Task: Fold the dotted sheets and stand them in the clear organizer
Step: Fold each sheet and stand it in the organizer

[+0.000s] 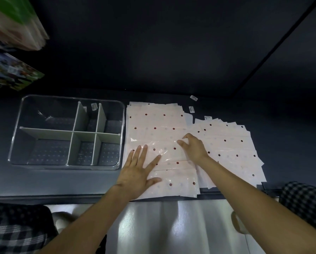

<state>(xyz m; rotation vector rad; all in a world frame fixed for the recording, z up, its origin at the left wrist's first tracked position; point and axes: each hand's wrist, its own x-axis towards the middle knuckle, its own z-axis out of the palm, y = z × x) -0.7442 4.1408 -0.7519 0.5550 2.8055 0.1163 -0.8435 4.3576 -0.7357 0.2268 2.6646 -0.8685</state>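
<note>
Stack of dotted sheets (159, 125) lying flat on the dark table (282, 125), just right of the clear organizer (16, 143), with the left hand (139, 173) pressing it flat-fingered and the right hand (194, 147) pinching the top sheet.

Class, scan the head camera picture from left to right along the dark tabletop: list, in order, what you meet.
Clear plastic organizer with grey dividers → left hand pressed flat → near stack of pale pink dotted sheets → right hand, fingers curled on a sheet → fanned second pile of dotted sheets.
</note>
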